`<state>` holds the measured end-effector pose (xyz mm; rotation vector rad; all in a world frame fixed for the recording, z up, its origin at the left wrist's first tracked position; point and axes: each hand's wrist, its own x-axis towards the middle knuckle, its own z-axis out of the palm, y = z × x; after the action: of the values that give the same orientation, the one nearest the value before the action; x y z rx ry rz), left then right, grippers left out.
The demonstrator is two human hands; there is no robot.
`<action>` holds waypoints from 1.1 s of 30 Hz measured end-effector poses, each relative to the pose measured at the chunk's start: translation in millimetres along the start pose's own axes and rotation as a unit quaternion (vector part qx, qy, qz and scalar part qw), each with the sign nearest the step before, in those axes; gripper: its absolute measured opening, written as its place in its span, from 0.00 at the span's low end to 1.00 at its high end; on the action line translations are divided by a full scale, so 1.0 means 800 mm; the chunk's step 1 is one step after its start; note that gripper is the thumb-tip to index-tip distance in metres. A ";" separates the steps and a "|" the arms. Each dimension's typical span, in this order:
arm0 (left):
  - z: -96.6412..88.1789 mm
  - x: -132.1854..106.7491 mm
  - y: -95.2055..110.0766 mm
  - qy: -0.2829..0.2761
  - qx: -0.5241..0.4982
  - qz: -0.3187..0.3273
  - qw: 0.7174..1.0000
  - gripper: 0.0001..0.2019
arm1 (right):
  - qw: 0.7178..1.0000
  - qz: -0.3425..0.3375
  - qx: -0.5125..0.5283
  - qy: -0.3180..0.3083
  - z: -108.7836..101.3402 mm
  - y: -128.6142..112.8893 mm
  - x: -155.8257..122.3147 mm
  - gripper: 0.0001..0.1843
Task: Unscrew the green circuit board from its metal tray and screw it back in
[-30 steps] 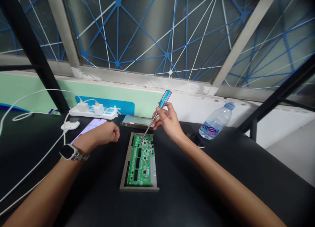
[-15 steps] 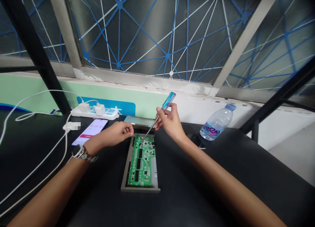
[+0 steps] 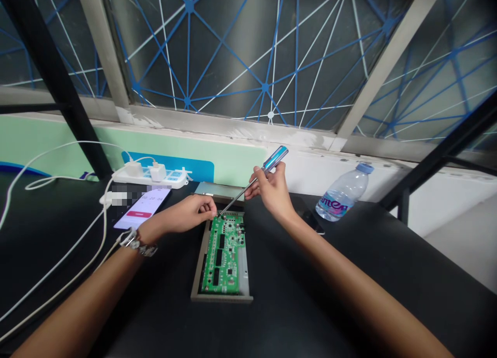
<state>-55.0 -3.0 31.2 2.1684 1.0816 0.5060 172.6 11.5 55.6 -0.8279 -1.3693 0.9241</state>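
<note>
A green circuit board (image 3: 229, 259) lies in a shallow grey metal case (image 3: 199, 275) on the black table. My right hand (image 3: 273, 192) grips a screwdriver (image 3: 276, 158) with a clear blue handle, held at a slant. Its long shaft runs down to the left, and the tip is at the board's far left corner. Close beside that tip is my left hand (image 3: 194, 212), fingers curled and thumb and forefinger pinched together. Whatever that pinch holds, if anything, is too small to make out.
Behind the case lies a flat metal piece (image 3: 217, 191). A lit phone (image 3: 144, 209) and a white power strip (image 3: 171, 179) with cables are on the left. To the right stand a tilted water bottle (image 3: 341, 195) and, lying flat, a dark phone-like object (image 3: 313, 223).
The screwdriver tip has moved from over the board's upper part to its far left corner, and the handle leans further right. My left hand has shifted slightly right, up to the tip.
</note>
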 end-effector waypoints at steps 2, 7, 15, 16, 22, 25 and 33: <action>0.000 0.000 -0.001 -0.003 -0.009 0.001 1.000 0.09 | 1.000 -0.008 0.003 0.005 0.000 0.000 0.001 0.22; 0.000 0.001 -0.003 -0.007 -0.026 -0.004 1.000 0.10 | 1.000 -0.018 0.010 0.013 -0.001 0.000 0.003 0.22; 0.003 0.005 0.003 0.018 -0.006 -0.011 1.000 0.10 | 1.000 -0.024 0.000 0.013 -0.001 -0.002 0.004 0.21; 0.004 0.005 0.004 0.022 0.002 -0.009 1.000 0.11 | 1.000 -0.024 -0.002 0.013 -0.002 -0.002 0.004 0.21; 0.004 0.006 0.004 0.035 0.028 0.007 0.999 0.11 | 1.000 -0.023 -0.010 0.010 -0.005 -0.003 0.005 0.21; 0.005 0.006 0.002 0.040 0.030 0.010 0.999 0.11 | 1.000 -0.025 -0.010 0.010 -0.005 -0.004 0.005 0.21; 0.004 0.006 0.002 0.039 0.028 0.009 0.999 0.12 | 1.000 -0.025 -0.003 0.012 -0.004 -0.006 0.005 0.21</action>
<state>-49.7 -0.8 30.1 2.2244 1.1315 0.5798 176.4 12.9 61.6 -0.8048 -1.3665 0.8691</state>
